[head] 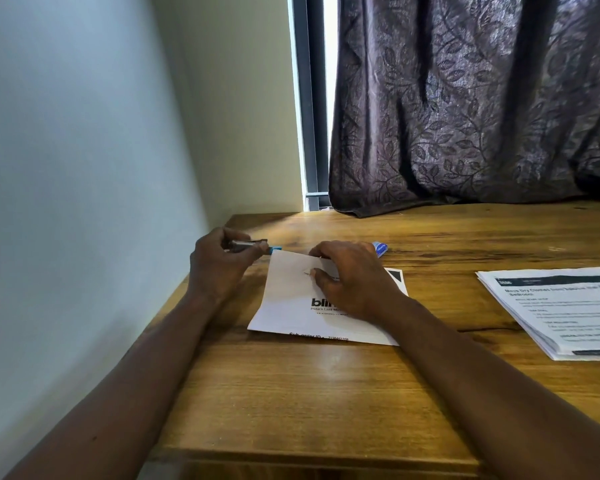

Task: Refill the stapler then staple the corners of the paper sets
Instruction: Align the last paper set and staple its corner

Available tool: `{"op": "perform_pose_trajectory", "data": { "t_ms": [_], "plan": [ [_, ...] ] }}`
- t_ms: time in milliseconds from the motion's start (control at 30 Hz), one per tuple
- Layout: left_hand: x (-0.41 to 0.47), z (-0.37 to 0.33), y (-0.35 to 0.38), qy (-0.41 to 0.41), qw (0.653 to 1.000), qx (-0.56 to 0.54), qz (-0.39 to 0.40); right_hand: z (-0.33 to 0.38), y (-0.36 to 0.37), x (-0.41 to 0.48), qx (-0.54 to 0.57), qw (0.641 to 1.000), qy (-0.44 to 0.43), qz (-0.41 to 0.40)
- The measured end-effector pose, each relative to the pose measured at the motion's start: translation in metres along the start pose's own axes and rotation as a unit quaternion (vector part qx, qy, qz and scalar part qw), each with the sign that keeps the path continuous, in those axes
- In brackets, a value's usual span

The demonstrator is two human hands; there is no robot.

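the stapler [253, 244] is a small, hard thing of metal with a blue tip, held at the far left corner of the paper set [291, 306], its mouth touching or just over that corner. the left hand [219, 268] has its fingers curled round the stapler's body. it looks light and stiff, so a firm squeeze across top and bottom near the front should drive a staple; held too far back it may twist. the paper set lies on the wooden worktop [326, 393], thin, floppy and likely to slide on the smooth wood. its far edge is lifted a little where the right hand [352, 278] grasps it, fingers bent over the edge and thumb on the printed face. holding it close to the corner keeps the sheets lined up. just behind the right hand a small blue packet [380, 249] peeks out, perhaps staples, though i cannot tell. a second stack of papers [551, 313] lies well apart on the right. the wall [84, 168] stands close on the left, leaving that elbow little room, and a dark curtain [465, 116] hangs onto the worktop's far edge.
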State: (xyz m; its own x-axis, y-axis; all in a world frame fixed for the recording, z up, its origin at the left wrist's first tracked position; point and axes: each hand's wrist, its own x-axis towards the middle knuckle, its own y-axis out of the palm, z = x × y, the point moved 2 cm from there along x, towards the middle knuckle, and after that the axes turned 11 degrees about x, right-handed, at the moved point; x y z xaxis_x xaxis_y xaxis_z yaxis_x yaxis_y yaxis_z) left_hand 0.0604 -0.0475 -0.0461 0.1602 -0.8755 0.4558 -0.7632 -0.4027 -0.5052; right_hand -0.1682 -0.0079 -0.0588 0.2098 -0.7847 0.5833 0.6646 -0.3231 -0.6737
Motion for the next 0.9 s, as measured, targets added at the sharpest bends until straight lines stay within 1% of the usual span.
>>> {"op": "perform_pose_trajectory", "data": {
  "t_ms": [67, 167, 267, 333, 400, 433, 500, 600, 633, 700, 767, 800, 867, 900],
  "plan": [
    [-0.001, 0.002, 0.004, -0.010, 0.998, 0.059, 0.007, 0.000, 0.000, 0.000, 0.002, 1.000, 0.001, -0.007],
    [-0.003, 0.000, 0.008, 0.004, 0.991, 0.134, 0.014, 0.000, -0.001, -0.001, 0.004, 1.000, 0.005, -0.012],
    [-0.008, -0.001, 0.008, 0.006, 0.983, 0.182, 0.036, 0.002, -0.001, -0.001, -0.008, 1.000, 0.001, -0.019],
    [-0.014, -0.006, 0.003, 0.023, 0.981, 0.194, 0.013, 0.005, -0.002, -0.003, -0.017, 1.000, -0.003, -0.024],
    [-0.021, -0.014, -0.003, 0.054, 0.985, 0.160, -0.020, 0.007, -0.005, -0.005, -0.020, 0.999, -0.014, -0.043],
    [-0.025, -0.017, -0.006, 0.072, 0.988, 0.138, -0.024, 0.009, -0.007, -0.006, -0.020, 0.998, -0.021, -0.057],
    [-0.035, -0.028, -0.008, 0.111, 0.988, 0.109, 0.000, 0.014, -0.016, -0.010, -0.022, 0.996, -0.032, -0.085],
    [-0.047, -0.040, -0.006, 0.155, 0.981, 0.105, 0.057, 0.024, -0.029, -0.012, -0.033, 0.991, -0.061, -0.117],
    [-0.051, -0.047, -0.005, 0.164, 0.979, 0.103, 0.056, 0.027, -0.036, -0.013, -0.046, 0.988, -0.074, -0.129],
    [-0.056, -0.060, -0.002, 0.172, 0.981, 0.082, 0.022, 0.031, -0.056, -0.019, -0.097, 0.978, -0.080, -0.170],
    [-0.061, -0.074, 0.003, 0.151, 0.988, 0.026, -0.020, 0.028, -0.081, -0.035, -0.139, 0.964, -0.039, -0.225],
    [-0.064, -0.081, 0.009, 0.131, 0.991, -0.011, -0.031, 0.024, -0.096, -0.048, -0.141, 0.957, -0.006, -0.253],
    [-0.070, -0.095, 0.024, 0.088, 0.992, -0.074, -0.045, 0.011, -0.125, -0.076, -0.103, 0.947, 0.061, -0.298],
    [-0.074, -0.103, 0.037, 0.067, 0.991, -0.108, -0.033, 0.000, -0.140, -0.092, -0.075, 0.943, 0.102, -0.308]
  ]
}}
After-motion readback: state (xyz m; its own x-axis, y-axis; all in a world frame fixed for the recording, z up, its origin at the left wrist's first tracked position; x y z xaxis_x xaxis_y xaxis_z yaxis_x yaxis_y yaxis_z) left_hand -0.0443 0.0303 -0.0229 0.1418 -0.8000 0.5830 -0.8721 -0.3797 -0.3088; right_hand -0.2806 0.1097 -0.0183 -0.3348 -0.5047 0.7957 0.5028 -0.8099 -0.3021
